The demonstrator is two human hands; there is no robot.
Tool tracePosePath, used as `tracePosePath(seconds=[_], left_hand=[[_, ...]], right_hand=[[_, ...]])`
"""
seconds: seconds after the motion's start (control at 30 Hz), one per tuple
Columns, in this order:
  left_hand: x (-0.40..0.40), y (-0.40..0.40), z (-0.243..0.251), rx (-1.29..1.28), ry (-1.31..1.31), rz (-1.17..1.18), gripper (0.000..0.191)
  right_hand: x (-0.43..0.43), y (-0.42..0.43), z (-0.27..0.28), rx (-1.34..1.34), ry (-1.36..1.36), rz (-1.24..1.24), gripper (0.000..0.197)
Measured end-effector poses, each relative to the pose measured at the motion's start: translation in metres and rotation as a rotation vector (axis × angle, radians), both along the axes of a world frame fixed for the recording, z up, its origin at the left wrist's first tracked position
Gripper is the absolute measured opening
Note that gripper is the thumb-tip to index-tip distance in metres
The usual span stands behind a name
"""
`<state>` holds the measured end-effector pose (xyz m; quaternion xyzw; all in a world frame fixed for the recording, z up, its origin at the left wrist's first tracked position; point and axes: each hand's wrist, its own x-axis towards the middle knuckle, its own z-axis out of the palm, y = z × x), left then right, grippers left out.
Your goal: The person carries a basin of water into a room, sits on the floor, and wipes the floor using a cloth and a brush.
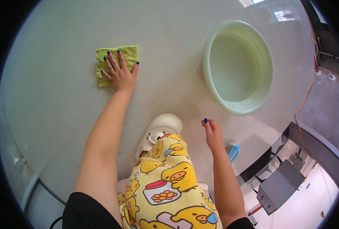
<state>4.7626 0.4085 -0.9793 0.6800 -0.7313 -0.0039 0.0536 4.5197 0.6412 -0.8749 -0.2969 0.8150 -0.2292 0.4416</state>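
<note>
A yellow-green cloth [130, 53] lies spread on the glossy pale tiled floor [69, 57]. My left hand [122, 75] rests flat on it with the fingers spread, palm down. To the right stands a pale green plastic basin [268, 68], which appears to hold water. Just below the basin's near rim in the picture, my right hand [213, 133] is apart from it. Its thumb is against the curled fingers, and no object shows in them.
A blue-handled brush [234, 152] lies beside my right forearm. My foot in a cream clog [166, 123] is between my arms. A cable [308, 93] runs along the right side. A grey desk [281, 186] stands farther off at lower right.
</note>
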Motion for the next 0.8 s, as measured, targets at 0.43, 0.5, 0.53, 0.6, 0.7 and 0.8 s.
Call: tracePosePath(seconds=[0.43, 0.5, 0.53, 0.6, 0.7, 0.8], left_hand=[[-0.131, -0.057, 0.012, 0.208, -0.108, -0.465, 0.058], [-0.149, -0.032, 0.019, 0.24, -0.111, -0.534, 0.057], [-0.153, -0.02, 0.02, 0.269, -0.121, -0.599, 0.056], [-0.149, -0.001, 0.026, 0.287, -0.138, -0.673, 0.056], [-0.13, 0.017, 0.027, 0.28, -0.069, -0.809, 0.052], [-0.107, 0.027, 0.028, 0.266, 0.014, -0.862, 0.053]], right_hand=[[-0.023, 0.062, 0.014, 0.099, -0.113, -0.209, 0.031], [-0.024, 0.064, 0.014, 0.058, -0.118, -0.244, 0.031], [-0.024, 0.064, 0.013, 0.013, -0.13, -0.274, 0.03], [-0.024, 0.057, 0.023, 0.001, -0.098, -0.274, 0.03], [-0.035, 0.065, 0.029, -0.023, 0.023, -0.258, 0.025], [-0.054, 0.075, 0.035, -0.022, 0.583, -0.192, 0.028]])
